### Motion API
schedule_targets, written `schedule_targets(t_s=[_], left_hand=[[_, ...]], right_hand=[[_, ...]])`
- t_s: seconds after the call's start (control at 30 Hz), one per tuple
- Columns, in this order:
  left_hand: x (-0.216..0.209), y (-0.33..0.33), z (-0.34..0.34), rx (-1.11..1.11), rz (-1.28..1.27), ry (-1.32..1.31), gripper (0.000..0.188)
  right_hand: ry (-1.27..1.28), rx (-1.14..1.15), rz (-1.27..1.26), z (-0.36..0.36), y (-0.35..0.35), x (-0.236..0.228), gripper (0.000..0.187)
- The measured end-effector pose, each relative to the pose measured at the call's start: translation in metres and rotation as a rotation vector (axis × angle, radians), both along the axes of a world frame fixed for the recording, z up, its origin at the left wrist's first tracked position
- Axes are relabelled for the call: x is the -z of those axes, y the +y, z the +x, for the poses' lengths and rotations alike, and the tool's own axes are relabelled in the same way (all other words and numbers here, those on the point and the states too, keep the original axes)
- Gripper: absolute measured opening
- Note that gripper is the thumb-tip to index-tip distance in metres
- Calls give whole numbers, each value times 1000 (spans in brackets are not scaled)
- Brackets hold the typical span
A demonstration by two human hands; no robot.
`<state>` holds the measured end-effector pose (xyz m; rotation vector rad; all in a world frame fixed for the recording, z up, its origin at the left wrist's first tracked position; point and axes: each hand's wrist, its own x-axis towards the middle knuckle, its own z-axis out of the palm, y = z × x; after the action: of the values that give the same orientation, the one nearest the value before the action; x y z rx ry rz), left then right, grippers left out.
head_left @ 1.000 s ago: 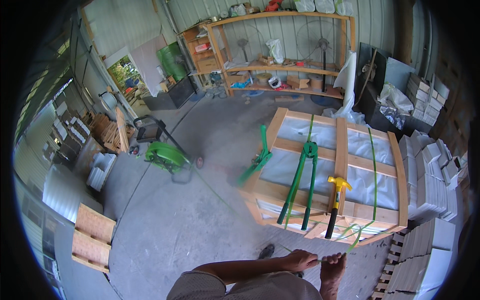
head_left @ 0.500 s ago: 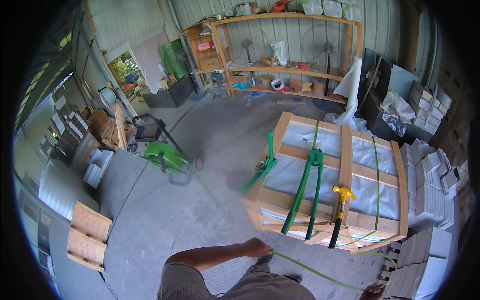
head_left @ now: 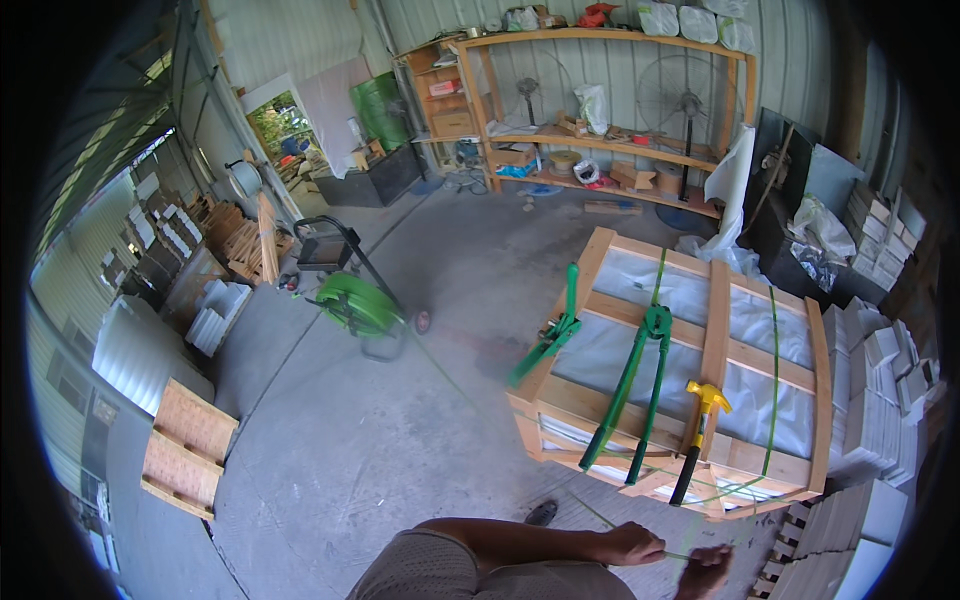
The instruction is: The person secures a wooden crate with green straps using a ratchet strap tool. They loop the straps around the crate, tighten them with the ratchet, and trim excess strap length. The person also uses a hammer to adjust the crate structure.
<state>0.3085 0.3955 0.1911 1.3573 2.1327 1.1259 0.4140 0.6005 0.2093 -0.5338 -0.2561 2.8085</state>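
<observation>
My left hand (head_left: pixel 635 545), at the lower edge right of the middle, is closed around a thin green strap (head_left: pixel 676 556). A short length of that strap runs across to my right hand (head_left: pixel 707 570), whose curled fingers are somewhat blurred but appear closed on it. Another stretch of strap slants up and left past my left hand. Just ahead stands a wooden crate (head_left: pixel 715 310) over white plastic wrap, with green straps around it. On its top lie a green strapping tensioner (head_left: pixel 553 335), long-handled green pliers-like tool (head_left: pixel 640 385) and a yellow claw hammer (head_left: pixel 705 405).
A green strap reel on a wheeled cart (head_left: pixel 357 303) stands to the left, its strap trailing over the floor. Stacked pale slabs (head_left: pixel 845 540) sit close on the right. A wooden panel (head_left: pixel 188 448) lies at left. Wooden shelving (head_left: pixel 600 140) lines the back wall.
My left hand has moved right, and my right hand a little left and up, so they are much closer together. The strap between them is shorter. The whole view has shifted slightly.
</observation>
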Motion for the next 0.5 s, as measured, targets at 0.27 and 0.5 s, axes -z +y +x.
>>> schedule_targets(t_s=[0.27, 0.5], left_hand=[[56, -140, -60, 30, -488, 18, 32], [-2, -41, -15, 8, -159, -25, 29]], right_hand=[[-580, 550, 784, 123, 216, 8, 16], [-429, 153, 899, 54, 59, 19, 21]])
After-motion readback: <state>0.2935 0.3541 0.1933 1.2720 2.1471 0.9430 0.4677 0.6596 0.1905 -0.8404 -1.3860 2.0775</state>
